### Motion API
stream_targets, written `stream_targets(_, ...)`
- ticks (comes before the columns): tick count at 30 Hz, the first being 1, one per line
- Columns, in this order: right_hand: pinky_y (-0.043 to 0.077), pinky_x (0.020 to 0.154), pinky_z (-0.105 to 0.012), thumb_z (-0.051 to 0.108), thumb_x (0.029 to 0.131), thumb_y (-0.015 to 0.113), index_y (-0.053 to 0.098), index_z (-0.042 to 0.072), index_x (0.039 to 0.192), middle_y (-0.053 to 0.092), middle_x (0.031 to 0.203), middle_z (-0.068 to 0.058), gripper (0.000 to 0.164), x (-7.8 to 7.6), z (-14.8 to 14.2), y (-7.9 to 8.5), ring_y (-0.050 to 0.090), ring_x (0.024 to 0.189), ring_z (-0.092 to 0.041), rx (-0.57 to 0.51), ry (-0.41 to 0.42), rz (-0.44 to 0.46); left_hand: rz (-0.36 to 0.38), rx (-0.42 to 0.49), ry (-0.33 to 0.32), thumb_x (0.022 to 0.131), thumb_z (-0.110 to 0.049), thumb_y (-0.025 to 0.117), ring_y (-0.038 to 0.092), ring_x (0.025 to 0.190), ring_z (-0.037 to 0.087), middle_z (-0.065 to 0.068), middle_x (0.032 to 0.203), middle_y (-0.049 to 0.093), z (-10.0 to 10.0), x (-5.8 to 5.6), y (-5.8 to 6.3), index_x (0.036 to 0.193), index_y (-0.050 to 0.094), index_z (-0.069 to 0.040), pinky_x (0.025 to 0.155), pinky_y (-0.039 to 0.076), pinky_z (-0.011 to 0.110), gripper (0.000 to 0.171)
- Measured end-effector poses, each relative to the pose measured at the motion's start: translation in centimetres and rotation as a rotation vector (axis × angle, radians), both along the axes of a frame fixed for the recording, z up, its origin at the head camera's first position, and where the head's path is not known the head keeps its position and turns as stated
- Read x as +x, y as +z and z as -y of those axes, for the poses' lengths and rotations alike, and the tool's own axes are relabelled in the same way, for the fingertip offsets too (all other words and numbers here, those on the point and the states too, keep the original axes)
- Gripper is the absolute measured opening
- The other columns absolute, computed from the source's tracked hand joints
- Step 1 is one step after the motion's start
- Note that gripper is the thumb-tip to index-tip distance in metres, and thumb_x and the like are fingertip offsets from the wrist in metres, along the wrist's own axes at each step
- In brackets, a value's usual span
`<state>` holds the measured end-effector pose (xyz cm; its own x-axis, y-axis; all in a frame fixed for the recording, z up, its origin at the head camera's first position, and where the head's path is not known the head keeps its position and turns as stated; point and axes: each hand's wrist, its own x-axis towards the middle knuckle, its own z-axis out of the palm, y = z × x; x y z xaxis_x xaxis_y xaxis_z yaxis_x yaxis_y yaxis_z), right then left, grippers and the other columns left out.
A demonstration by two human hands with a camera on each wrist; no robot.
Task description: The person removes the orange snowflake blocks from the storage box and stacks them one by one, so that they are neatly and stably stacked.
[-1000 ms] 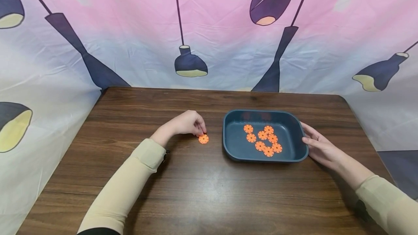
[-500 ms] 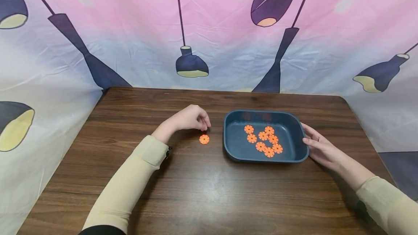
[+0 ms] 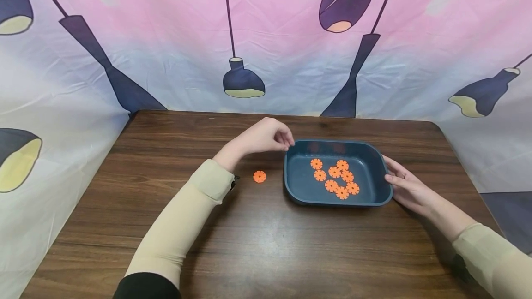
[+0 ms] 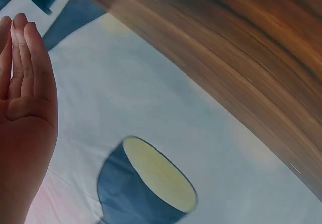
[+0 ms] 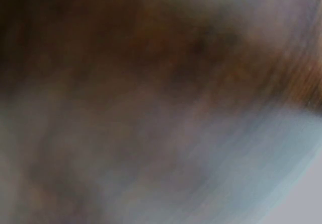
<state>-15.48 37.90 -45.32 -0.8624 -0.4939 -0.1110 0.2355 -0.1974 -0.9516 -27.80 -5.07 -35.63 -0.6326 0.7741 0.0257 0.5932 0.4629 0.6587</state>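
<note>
My left hand is held over the back left corner of a dark blue tray, its thumb and fingertips pinched together. The orange notched disc in that pinch is hidden now; a sliver of it showed under the fingertips half a second ago. In the left wrist view, the left hand has its fingers close together. One orange interlocking disc lies flat on the table, left of the tray. Several matching discs lie inside the tray. My right hand grips the tray's right end, thumb at the rim, fingers behind the outer wall.
The brown wood-grain table ends at a hanging cloth printed with lamps, at the back and sides. The right wrist view is too blurred for detail.
My left hand has lifted away from beside the loose disc and moved right and back to the tray's corner. The right hand and tray have stayed in place.
</note>
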Motion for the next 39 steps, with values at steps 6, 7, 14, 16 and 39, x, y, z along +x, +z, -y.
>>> stream_targets(6,0.056,0.101,-0.024,0.005,0.114,0.038,0.047,0.037,0.154,0.059,0.147,0.016,0.053,-0.1,0.0,0.1,0.063,0.126,-0.002,-0.017,0.008,-0.003,0.001,0.010,-0.049,0.096,-0.002,0.077,0.075,0.093,0.019,0.012,0.105,0.081,-2.5,0.1,-0.1,0.112,0.080,0.000,0.087,0.060,0.028,0.017)
stream_targets(7,0.056,0.101,-0.024,0.004,0.114,0.038,0.048,0.037,0.154,0.059,0.147,0.015,0.053,-0.1,0.0,0.1,0.063,0.126,-0.002,-0.021,0.010,-0.003,0.003,0.012,-0.056,0.095,-0.001,0.077,0.075,0.093,0.019,0.012,0.106,0.081,-2.9,0.1,-0.1,0.112,0.080,0.000,0.087,0.060,0.027,0.017)
stream_targets(14,0.056,0.101,-0.024,0.004,0.114,0.036,0.048,0.037,0.154,0.059,0.146,0.015,0.054,-0.1,-0.1,0.0,0.063,0.126,-0.002,-0.036,0.017,-0.007,0.042,-0.009,-0.106,0.097,-0.002,0.075,0.074,0.095,0.018,0.013,0.110,0.080,-5.1,0.4,-0.9,0.113,0.079,-0.001,0.086,0.059,0.025,0.017)
stream_targets(16,0.056,0.101,-0.024,0.004,0.114,0.037,0.048,0.038,0.154,0.059,0.146,0.016,0.054,0.0,-0.1,0.0,0.063,0.127,-0.002,-0.031,0.014,-0.003,0.050,-0.019,-0.122,0.097,-0.002,0.075,0.074,0.095,0.018,0.012,0.111,0.080,-5.7,0.5,-1.3,0.113,0.079,-0.002,0.086,0.059,0.024,0.016)
stream_targets(39,0.056,0.102,-0.025,0.005,0.114,0.037,0.049,0.039,0.152,0.060,0.146,0.017,0.053,0.0,0.0,0.0,0.063,0.128,-0.002,-0.021,0.008,0.018,0.051,-0.137,-0.174,0.098,0.000,0.073,0.074,0.118,0.023,0.011,0.127,0.077,-8.6,0.5,-3.1,0.126,0.076,-0.003,0.096,0.059,0.029,0.028)
